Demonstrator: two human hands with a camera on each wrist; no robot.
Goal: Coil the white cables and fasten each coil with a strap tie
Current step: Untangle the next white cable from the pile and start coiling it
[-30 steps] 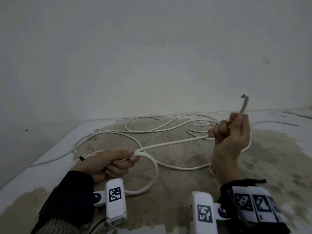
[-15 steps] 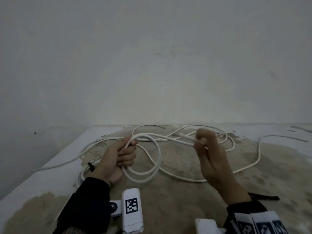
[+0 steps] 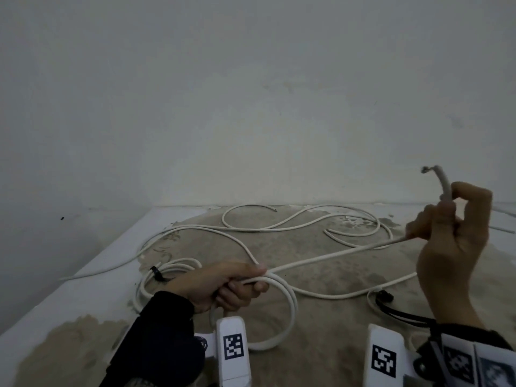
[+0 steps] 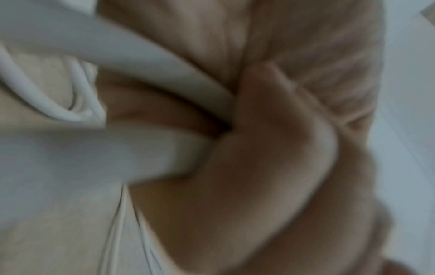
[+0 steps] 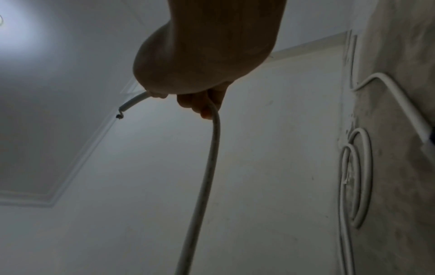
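Observation:
A white cable [image 3: 335, 254] stretches taut between my two hands over the mat. My left hand [image 3: 223, 283] grips a loop of it [image 3: 290, 311] low at the near left; the left wrist view shows fingers [image 4: 270, 139] curled round two strands of the cable [image 4: 164, 74]. My right hand [image 3: 446, 233] is raised at the right and grips the cable near its cut end [image 3: 435, 174], which sticks up past the fingers. In the right wrist view the right hand [image 5: 200, 74] holds the cable [image 5: 209, 167], which hangs down.
More loose white cable [image 3: 279, 227] lies in loops across the stained beige mat [image 3: 321, 358] toward the wall. A coil tied with a black strap [image 3: 157, 273] lies left of my left hand. Black strap ties [image 3: 391, 305] lie near my right wrist. The white ledge [image 3: 69, 297] runs along the left.
My hands have moved apart. The left hand dropped back to the mat with the loop, and the right hand swung out right and up, pulling the cable straight.

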